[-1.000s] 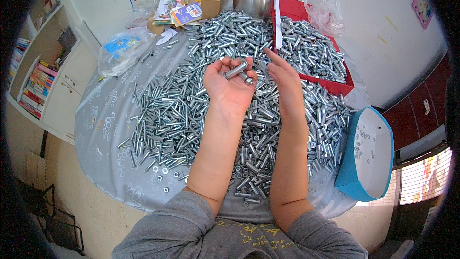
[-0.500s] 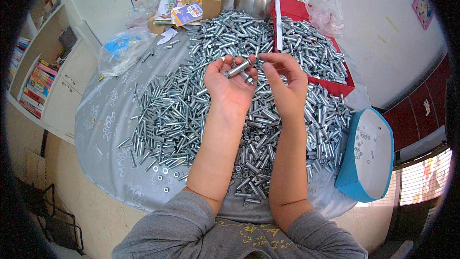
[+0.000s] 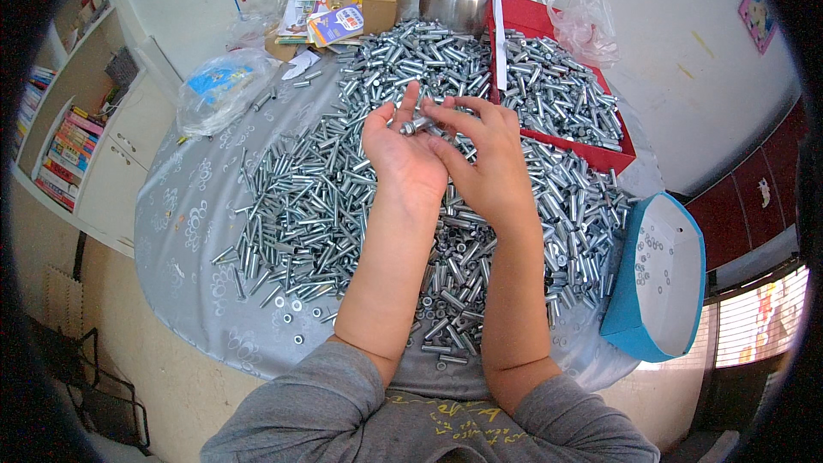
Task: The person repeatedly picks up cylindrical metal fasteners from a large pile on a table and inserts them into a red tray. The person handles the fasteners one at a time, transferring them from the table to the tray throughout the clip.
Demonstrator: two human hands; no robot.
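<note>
My left hand is turned palm up over the pile, a few silver metal sleeve anchors resting across its curled fingers. From the right, my right hand reaches over that palm. Its thumb and fingertips close on the anchors there and partly cover them, so how many are held cannot be made out. Below both hands spreads a big heap of the same anchors on a grey patterned tablecloth. Small loose washers or nuts lie near the front edge.
A red box full of anchors stands at the far right. The blue box at the right edge holds small rings. Behind the heap are a steel pot, a cardboard box and booklets. A plastic bag lies far left.
My right hand has moved left and inward onto the anchors in my left palm, its fingers closing. The anchors shifted slightly, and a left finger has straightened upward.
</note>
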